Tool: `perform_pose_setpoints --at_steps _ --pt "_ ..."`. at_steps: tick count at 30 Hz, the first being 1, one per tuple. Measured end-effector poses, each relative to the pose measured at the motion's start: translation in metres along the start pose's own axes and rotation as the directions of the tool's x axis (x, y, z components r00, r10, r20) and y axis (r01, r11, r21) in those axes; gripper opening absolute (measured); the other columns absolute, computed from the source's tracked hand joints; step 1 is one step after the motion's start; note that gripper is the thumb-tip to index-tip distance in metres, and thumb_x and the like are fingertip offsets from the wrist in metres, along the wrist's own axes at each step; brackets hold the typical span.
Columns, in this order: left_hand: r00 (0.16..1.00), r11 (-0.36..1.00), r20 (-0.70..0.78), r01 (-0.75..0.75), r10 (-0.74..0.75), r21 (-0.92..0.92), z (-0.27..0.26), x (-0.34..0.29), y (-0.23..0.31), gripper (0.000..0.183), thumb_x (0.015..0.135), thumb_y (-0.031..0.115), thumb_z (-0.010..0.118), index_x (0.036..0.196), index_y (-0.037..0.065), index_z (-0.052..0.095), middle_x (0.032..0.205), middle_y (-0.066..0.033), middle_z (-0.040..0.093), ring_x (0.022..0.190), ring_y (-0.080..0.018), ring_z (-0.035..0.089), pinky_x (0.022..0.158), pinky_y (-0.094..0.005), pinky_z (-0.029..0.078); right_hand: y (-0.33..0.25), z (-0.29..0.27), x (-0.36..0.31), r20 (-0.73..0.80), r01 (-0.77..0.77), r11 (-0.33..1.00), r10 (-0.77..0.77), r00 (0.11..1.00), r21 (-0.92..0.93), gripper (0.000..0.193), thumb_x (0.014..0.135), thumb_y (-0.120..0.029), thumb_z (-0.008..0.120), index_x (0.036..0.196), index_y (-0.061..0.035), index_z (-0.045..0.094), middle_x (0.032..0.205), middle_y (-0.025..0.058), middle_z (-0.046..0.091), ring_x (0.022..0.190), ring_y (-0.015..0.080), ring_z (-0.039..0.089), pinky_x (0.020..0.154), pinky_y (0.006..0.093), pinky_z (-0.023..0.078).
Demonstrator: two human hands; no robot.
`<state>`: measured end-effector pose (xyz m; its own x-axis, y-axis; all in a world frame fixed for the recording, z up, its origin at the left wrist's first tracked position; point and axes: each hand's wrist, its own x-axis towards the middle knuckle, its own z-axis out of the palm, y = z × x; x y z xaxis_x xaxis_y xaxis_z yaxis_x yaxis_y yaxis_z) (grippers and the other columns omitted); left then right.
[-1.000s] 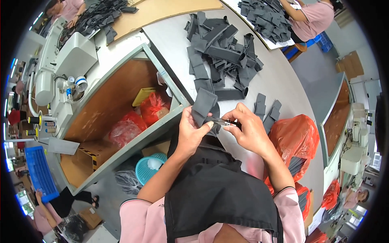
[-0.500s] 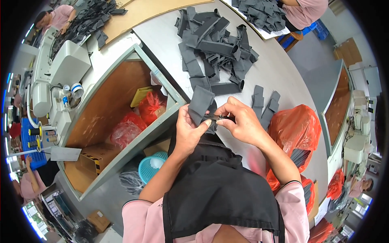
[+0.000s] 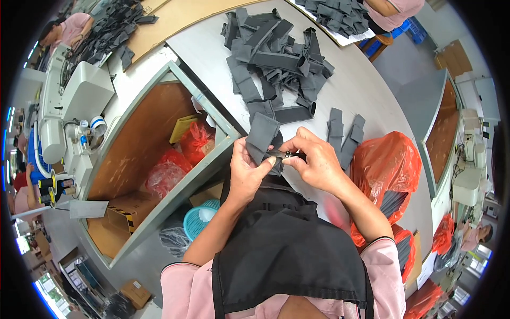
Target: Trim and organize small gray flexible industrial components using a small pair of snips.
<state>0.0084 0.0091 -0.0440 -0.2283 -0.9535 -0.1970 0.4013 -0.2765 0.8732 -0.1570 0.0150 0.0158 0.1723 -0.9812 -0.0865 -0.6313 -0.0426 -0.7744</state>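
A dark grey fabric strip (image 3: 263, 132) is pinched in my left hand (image 3: 245, 174), its folded end standing up above the fingers. My right hand (image 3: 317, 164) grips small black thread snips (image 3: 291, 154), with the blades pointing left at the strip's lower part. Both hands meet over the table's near edge, and my left thumb lies close by the blades. The exact spot between the blades is hidden by fingers and cloth. Just beyond my hands lies a loose heap of similar grey strips (image 3: 281, 59). Two separate strips (image 3: 351, 142) rest to the right.
Red plastic bags (image 3: 383, 162) holding grey pieces stand right of my forearm. At left, an open wooden compartment (image 3: 125, 159) contains red bags and a carton. A turquoise basket (image 3: 194, 226) is below it. A sewing machine (image 3: 87, 93) stands farther left. Co-workers sit at the far side.
The view has turned slightly, so the surroundings sit a little differently. My hands keep nearly the same pose on the strip and the snips.
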Motion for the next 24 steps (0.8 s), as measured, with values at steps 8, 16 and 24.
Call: perform_pose_setpoints --at_steps 8,16,24 --pt "0.999 1.000 0.031 0.014 -0.014 -0.006 0.000 -0.001 -0.002 0.047 0.073 -0.008 0.062 0.112 -0.001 0.037 0.104 -0.0099 0.052 0.097 -0.0134 0.053 0.089 -0.0274 0.043 0.001 0.001 -0.007 -0.032 -0.018 1.000 0.018 0.999 0.001 0.020 0.071 -0.006 0.069 0.090 -0.0043 0.063 0.079 0.0071 0.051 0.072 0.0209 0.056 0.064 0.0304 0.045" --pt "0.999 0.999 0.040 0.025 -0.025 0.020 0.001 -0.003 -0.003 0.049 0.072 -0.007 0.064 0.113 -0.001 0.037 0.104 -0.0097 0.052 0.098 -0.0139 0.052 0.090 -0.0278 0.042 0.011 -0.002 -0.006 0.049 -0.035 0.994 0.030 0.998 0.104 0.019 0.072 -0.004 0.069 0.089 -0.0023 0.062 0.078 0.0065 0.050 0.072 0.0183 0.055 0.064 0.0297 0.045" --pt "0.999 0.999 0.034 0.042 -0.042 0.015 -0.001 -0.009 -0.004 0.048 0.072 -0.006 0.064 0.113 0.000 0.039 0.103 -0.0098 0.055 0.097 -0.0149 0.054 0.089 -0.0286 0.043 0.015 0.001 -0.009 0.096 -0.113 0.975 0.096 0.991 0.190 0.016 0.074 -0.001 0.067 0.090 -0.0018 0.063 0.076 0.0038 0.048 0.068 0.0130 0.053 0.064 0.0255 0.044"
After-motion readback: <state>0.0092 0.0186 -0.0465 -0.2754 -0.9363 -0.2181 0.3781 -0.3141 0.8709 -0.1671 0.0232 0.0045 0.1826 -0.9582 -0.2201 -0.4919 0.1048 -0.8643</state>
